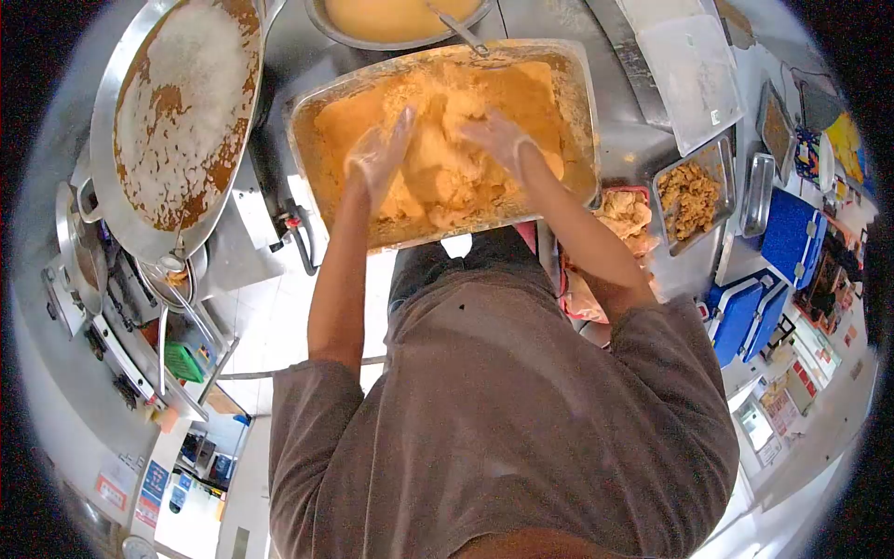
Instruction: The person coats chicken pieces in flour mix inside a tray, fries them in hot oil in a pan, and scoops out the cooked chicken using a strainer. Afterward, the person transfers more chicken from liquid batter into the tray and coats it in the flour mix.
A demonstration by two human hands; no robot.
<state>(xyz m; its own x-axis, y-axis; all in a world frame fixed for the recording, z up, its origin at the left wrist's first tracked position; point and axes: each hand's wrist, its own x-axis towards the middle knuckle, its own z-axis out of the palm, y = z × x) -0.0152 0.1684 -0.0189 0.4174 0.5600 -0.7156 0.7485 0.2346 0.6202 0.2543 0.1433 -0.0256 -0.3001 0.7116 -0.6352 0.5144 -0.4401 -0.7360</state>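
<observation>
A large rectangular metal pan [589, 98] in front of me holds orange-tinted breading flour [531, 93]. Coated pieces [433, 149], which look like chicken, are heaped in its middle, half covered by flour. My left hand [380, 154], in a clear plastic glove, is at the heap's left side with its fingers stretched out. On the other side my right hand [501, 142], gloved likewise, reaches over the pieces with its fingers extended. Neither hand has a piece visibly gripped. Flour partly blurs the fingertips and the heap between my hands.
A wide pan of foaming oil [186, 121] stands at left, with a strainer [169, 279] below it. A bowl of pale batter [400, 20] sits beyond the flour pan. At right are raw-looking pieces [626, 214], a tray of fried pieces [689, 197] and blue coolers [792, 238].
</observation>
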